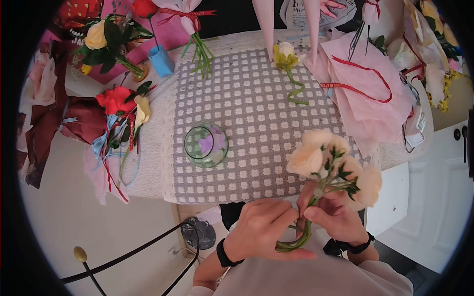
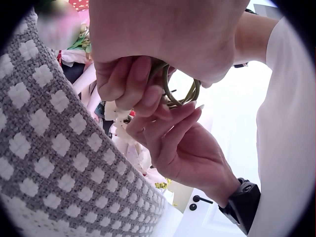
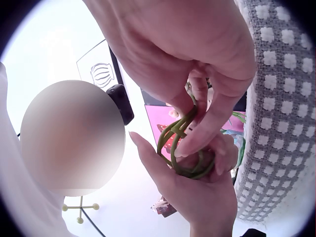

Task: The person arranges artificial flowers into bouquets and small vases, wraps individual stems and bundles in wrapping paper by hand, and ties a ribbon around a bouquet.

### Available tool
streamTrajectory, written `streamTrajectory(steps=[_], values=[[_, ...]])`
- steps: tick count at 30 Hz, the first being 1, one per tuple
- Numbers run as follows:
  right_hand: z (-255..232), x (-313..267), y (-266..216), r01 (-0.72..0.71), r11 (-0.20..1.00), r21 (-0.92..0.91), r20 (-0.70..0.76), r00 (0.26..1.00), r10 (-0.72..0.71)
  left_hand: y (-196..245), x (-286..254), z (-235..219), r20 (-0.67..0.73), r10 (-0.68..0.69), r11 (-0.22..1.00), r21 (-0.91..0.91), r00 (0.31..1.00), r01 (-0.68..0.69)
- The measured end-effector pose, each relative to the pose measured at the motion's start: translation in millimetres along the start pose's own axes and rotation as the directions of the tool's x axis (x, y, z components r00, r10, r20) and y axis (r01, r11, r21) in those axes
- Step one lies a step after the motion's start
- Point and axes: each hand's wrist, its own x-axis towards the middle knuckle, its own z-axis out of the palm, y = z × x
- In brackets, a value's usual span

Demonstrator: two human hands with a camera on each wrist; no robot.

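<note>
A small bunch of cream artificial flowers [image 1: 326, 160] with green leaves is held up over the person's lap, near the table's front edge. Its green stems [image 1: 302, 236] are bent round into a loop. My left hand [image 1: 269, 227] grips the lower, curved end of that loop, as the stem coil [image 3: 170, 143] in the right wrist view shows. Just below the blooms, my right hand [image 1: 340, 222] pinches the stems between thumb and fingers. On the table to the left stands a round green glass bowl [image 1: 193, 154] with purple and white petals in it.
A yellow flower with a coiled stem [image 1: 295, 93] lies at the table's back right. Pink wrapping paper [image 1: 363, 93] with red ribbon covers the right side. Red and yellow flowers [image 1: 118, 101] and dark red wrapping [image 1: 84, 118] are at the left. A black curved rail [image 1: 133, 251] stands lower left.
</note>
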Motion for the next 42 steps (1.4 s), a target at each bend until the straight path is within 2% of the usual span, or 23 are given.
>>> streamTrajectory(steps=[3, 5, 6, 7, 8, 9, 10, 12, 13, 15, 18, 20, 21, 25, 27, 30, 32, 34, 36, 38, 39, 41, 42], values=[[0.5, -1.0, -2.3, 0.055, 0.998, 0.033, -0.040, 0.998, -0.054, 0.4, 1.4, 0.1, -0.034, -0.043, 0.999, 0.030, 0.998, 0.044], [-1.4, -2.5, -3.2, 0.083, 0.996, 0.030, -0.059, 0.995, -0.081, 3.8, -1.9, 6.8, -0.154, -0.206, 0.968, -0.177, 0.966, 0.178], [-3.3, -3.6, -3.3, 0.094, 0.994, -0.047, -0.063, 0.993, -0.097, 3.6, -4.4, 16.1, -0.154, -0.204, 0.968, -0.177, 0.967, 0.176], [-4.1, -4.1, -3.0, 0.103, 0.987, -0.123, -0.064, 0.992, -0.111, 1.6, -7.6, 29.3, -0.305, -0.284, 0.914, -0.373, 0.909, 0.160], [-3.5, -4.3, -2.2, 0.104, 0.987, -0.124, -0.063, 0.992, -0.112, 1.1, -10.7, 36.2, -0.425, -0.384, 0.830, -0.549, 0.819, 0.104], [-2.6, -4.3, -1.2, 0.133, 0.977, -0.167, -0.086, 0.985, -0.149, 1.6, -14.1, 33.2, -0.352, -0.396, 0.770, -0.631, 0.848, 0.097], [-1.6, -4.2, -0.4, 0.160, 0.965, -0.210, -0.108, 0.977, -0.186, 4.1, -13.6, 35.1, -0.356, -0.395, 0.771, -0.629, 0.847, 0.096], [6.3, -2.3, -1.2, 0.176, 0.955, -0.239, -0.120, 0.970, -0.209, 11.4, -9.1, 42.0, -0.319, -0.590, 0.522, -0.851, 0.742, 0.049], [11.0, -1.0, -1.7, 0.191, 0.945, -0.266, -0.137, 0.963, -0.233, 14.0, -8.4, 41.8, -0.323, -0.591, 0.523, -0.851, 0.739, 0.047], [17.8, 1.1, -1.4, 0.156, 0.946, -0.283, -0.134, 0.971, -0.200, 17.9, -8.0, 40.9, -0.280, -0.596, 0.448, -0.894, 0.753, 0.023], [24.5, 4.6, -0.5, 0.141, 0.922, -0.361, -0.102, 0.976, -0.190, 16.7, -7.6, 42.5, -0.363, -0.591, 0.504, -0.863, 0.721, -0.021], [25.4, 7.2, 9.9, 0.233, 0.886, -0.400, -0.097, 0.951, -0.294, 8.6, -10.8, 47.5, -0.401, -0.555, 0.539, -0.841, 0.729, -0.052], [26.7, 7.0, 10.0, 0.234, 0.886, -0.402, -0.099, 0.950, -0.296, 5.7, -11.3, 49.4, -0.434, -0.519, 0.569, -0.818, 0.736, -0.081], [27.7, 3.7, 9.2, 0.164, 0.853, -0.496, -0.162, 0.947, -0.276, 5.6, -5.9, 52.2, -0.408, -0.541, 0.536, -0.841, 0.736, -0.072], [27.9, 2.9, 10.2, 0.143, 0.848, -0.511, -0.162, 0.952, -0.258, 7.7, -0.2, 54.4, -0.438, -0.592, 0.575, -0.818, 0.676, -0.026], [28.8, 3.0, 12.6, 0.222, 0.879, -0.422, -0.183, 0.929, -0.323, 8.6, 0.8, 57.4, -0.450, -0.619, 0.548, -0.834, 0.644, -0.056], [27.0, 2.7, 12.5, 0.256, 0.770, -0.584, -0.138, 0.904, -0.405, 10.8, 2.1, 60.2, -0.457, -0.629, 0.524, -0.847, 0.628, -0.091], [30.4, 0.4, 12.5, 0.236, 0.784, -0.574, -0.162, 0.906, -0.391, 11.1, 2.9, 62.3, -0.462, -0.640, 0.499, -0.858, 0.614, -0.125], [32.0, 0.2, 13.4, 0.215, 0.798, -0.563, -0.190, 0.906, -0.378, 8.8, 3.1, 63.8, -0.496, -0.633, 0.461, -0.858, 0.595, -0.225], [30.2, 2.1, 18.2, 0.216, 0.734, -0.644, -0.157, 0.902, -0.403, 8.8, 1.7, 62.5, -0.493, -0.644, 0.472, -0.858, 0.584, -0.204], [28.4, 2.4, 25.8, 0.217, 0.735, -0.642, -0.159, 0.901, -0.404, 8.6, 1.2, 61.6, -0.491, -0.656, 0.480, -0.857, 0.573, -0.184], [25.7, 0.8, 43.1, 0.203, 0.835, -0.512, -0.241, 0.899, -0.366, 8.1, 0.5, 61.6, -0.479, -0.667, 0.466, -0.866, 0.570, -0.182], [27.0, -0.1, 43.3, 0.203, 0.835, -0.511, -0.242, 0.899, -0.366, 7.6, 0.1, 61.5, -0.468, -0.679, 0.451, -0.874, 0.565, -0.183]])
